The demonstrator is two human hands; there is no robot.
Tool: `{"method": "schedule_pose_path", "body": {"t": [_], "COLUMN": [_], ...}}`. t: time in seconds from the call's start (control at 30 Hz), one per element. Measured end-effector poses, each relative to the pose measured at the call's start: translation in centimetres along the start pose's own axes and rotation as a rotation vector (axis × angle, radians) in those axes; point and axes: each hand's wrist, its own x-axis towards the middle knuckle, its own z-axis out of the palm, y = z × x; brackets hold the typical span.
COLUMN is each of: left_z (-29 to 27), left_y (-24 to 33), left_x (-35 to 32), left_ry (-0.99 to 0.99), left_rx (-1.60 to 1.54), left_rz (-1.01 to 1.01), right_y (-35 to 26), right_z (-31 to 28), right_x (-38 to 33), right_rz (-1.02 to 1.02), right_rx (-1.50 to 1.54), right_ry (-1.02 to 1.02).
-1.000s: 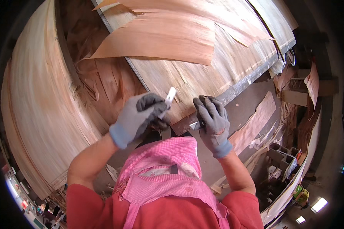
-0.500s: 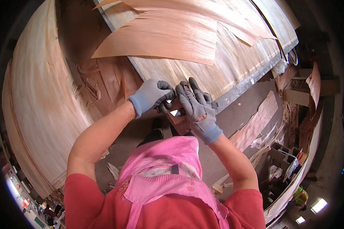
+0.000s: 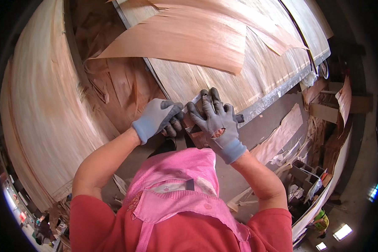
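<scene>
My left hand (image 3: 159,119), in a grey glove with dark fingertips, is closed beside the near corner of a pale wood panel (image 3: 176,77). What its curled fingers hold, if anything, is hidden. To its right, my right hand (image 3: 216,119) lies with fingers stretched out over the panel's near edge; its glove has a hole on the back. A pale strip (image 3: 195,99) shows by its fingertips. Under the palm sits a reddish-brown block-like piece (image 3: 198,139), mostly covered. A small dark part (image 3: 240,119) sticks out at the right of that hand.
Thin orange-brown veneer sheets (image 3: 197,40) lie across the panel. Another large pale wood stack (image 3: 42,113) rises at the left, with torn veneer (image 3: 122,84) in the gap between. Veneer scraps (image 3: 281,130) litter the floor at right, near a dark crate (image 3: 304,176). Another person (image 3: 321,220) is far off.
My left hand has moved a little left and down, away from the right hand. The right hand stays at the panel edge, its fingers somewhat more spread. The view has shifted slightly.
</scene>
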Motion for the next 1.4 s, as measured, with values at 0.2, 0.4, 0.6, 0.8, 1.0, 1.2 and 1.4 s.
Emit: {"method": "schedule_pose_path", "body": {"t": [0.2,0.4,0.6,0.8,1.0,1.2,1.4], "left_z": [-3.8,-8.4,-10.3,-11.8,-11.4,-12.5,-12.5], "left_y": [-3.2,-11.9,-18.8,-23.6,-16.6,-5.4,0.8], "left_x": [-3.5,-5.3,-5.8,-5.4,-2.1,3.4,7.0], "left_ry": [0.096,0.236,0.361,0.337,0.210,0.167,0.075], "left_rx": [0.038,-0.226,-0.376,-0.613,-0.668,-0.736,-0.890], "left_rz": [0.017,-0.107,-0.128,-0.108,0.209,0.362,0.473], "right_y": [-0.2,2.7,4.3,3.5,3.5,4.3,4.5], "right_z": [-0.9,-3.8,-0.5,1.5,0.9,1.3,0.2], "right_x": [0.4,1.8,4.9,4.6,5.1,5.1,4.9], "right_rz": [-0.029,0.115,0.044,0.104,0.118,0.078,0.081], "right_rx": [-0.028,0.368,0.435,0.245,0.221,0.183,0.232], "right_ry": [-0.039,0.427,0.572,0.397,0.397,0.439,0.348]}}
